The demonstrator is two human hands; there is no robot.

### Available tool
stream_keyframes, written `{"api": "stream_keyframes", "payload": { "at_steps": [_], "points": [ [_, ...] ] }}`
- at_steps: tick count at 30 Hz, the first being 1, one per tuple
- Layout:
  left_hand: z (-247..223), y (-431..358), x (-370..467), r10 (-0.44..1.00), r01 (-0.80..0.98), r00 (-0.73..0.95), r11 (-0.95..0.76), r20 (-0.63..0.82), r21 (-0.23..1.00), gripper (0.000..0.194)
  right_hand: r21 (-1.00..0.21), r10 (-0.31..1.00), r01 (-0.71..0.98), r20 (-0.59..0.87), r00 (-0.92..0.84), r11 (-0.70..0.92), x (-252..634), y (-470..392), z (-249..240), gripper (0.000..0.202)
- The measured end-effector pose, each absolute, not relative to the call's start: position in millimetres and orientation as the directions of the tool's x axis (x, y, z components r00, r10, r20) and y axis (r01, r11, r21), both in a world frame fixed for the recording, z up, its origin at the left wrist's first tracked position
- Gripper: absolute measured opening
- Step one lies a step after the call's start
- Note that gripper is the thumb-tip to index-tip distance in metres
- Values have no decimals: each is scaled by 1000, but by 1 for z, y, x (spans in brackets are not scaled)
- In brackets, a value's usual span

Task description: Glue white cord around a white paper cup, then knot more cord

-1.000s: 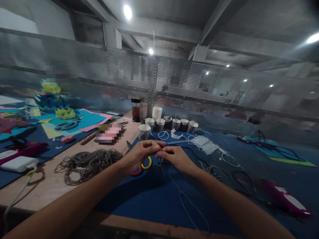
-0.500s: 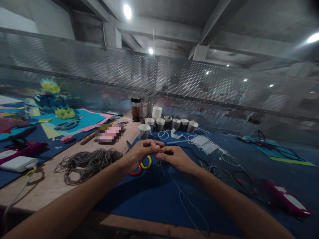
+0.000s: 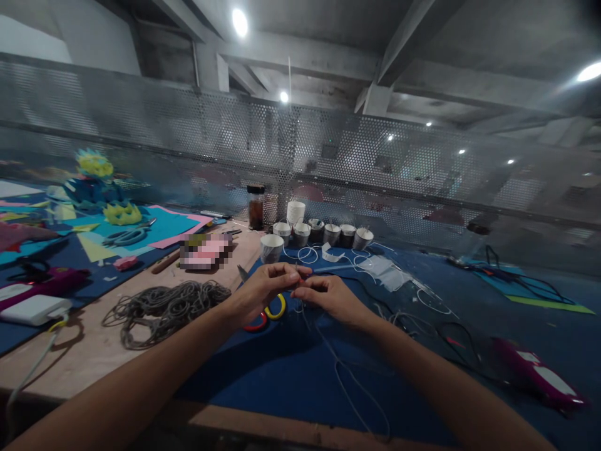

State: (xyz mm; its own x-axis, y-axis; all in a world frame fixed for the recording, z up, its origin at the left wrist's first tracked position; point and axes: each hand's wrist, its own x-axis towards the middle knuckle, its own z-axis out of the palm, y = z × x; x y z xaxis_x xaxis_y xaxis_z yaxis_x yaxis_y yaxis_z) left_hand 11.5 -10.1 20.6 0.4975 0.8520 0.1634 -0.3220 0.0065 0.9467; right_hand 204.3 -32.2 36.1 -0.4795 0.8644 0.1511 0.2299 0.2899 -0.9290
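Observation:
My left hand (image 3: 265, 289) and my right hand (image 3: 334, 299) meet over the blue mat, fingertips pinched close together. Between them is a thin grey cord (image 3: 335, 360); its loose end trails down from the fingers onto the mat in a long loop. The pinched part is mostly hidden by the fingers. Beneath my left hand lies a pair of scissors (image 3: 282, 307) with red and yellow handle loops, the blade tip poking out on the left. Just beyond my hands stands a paper cup (image 3: 272, 249) with grey wrapping round it.
A tangled heap of grey cord (image 3: 176, 307) lies left of my arm. Several wrapped cups (image 3: 332, 234) line the back beside a stack of white cups (image 3: 295, 213) and a jar (image 3: 256, 208). At right is a purple glue gun (image 3: 538, 374); paper sheets (image 3: 181, 219) spread left.
Both hands stay in almost the same place; the fingertips have shifted slightly against each other. The trailing cord has moved a little on the mat.

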Motion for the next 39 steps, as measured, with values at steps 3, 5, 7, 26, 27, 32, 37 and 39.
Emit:
{"api": "stream_keyframes", "payload": {
  "at_steps": [3, 5, 7, 26, 27, 32, 37, 39],
  "points": [
    [20, -10, 11, 842, -304, 511, -10, 172, 953, 13, -901, 851, 280, 158, -500, 332, 206, -30, 34, 34],
    [21, -10, 11, 838, -286, 518, -21, 173, 958, 14, -879, 845, 319, 154, -513, 354, 207, -28, 33, 36],
    [21, -10, 11, 835, -271, 523, -28, 171, 962, 15, -863, 844, 353, 142, -518, 362, 207, -27, 32, 37],
    [28, 1, 16, 824, -221, 518, -129, 228, 967, 17, -883, 880, 308, 204, -429, 355, 204, -29, 33, 33],
    [28, 3, 17, 822, -222, 517, -139, 237, 965, 17, -881, 882, 309, 210, -421, 357, 204, -28, 32, 33],
    [23, 16, 20, 824, -237, 510, -140, 246, 961, 17, -898, 907, 296, 207, -368, 325, 204, -23, 28, 32],
    [21, 17, 19, 798, -287, 569, -30, 196, 957, 18, -914, 923, 286, 188, -335, 289, 205, -21, 28, 31],
    [21, 16, 16, 783, -298, 587, -26, 204, 954, 16, -921, 927, 278, 175, -332, 273, 204, -21, 28, 31]
  ]
}}
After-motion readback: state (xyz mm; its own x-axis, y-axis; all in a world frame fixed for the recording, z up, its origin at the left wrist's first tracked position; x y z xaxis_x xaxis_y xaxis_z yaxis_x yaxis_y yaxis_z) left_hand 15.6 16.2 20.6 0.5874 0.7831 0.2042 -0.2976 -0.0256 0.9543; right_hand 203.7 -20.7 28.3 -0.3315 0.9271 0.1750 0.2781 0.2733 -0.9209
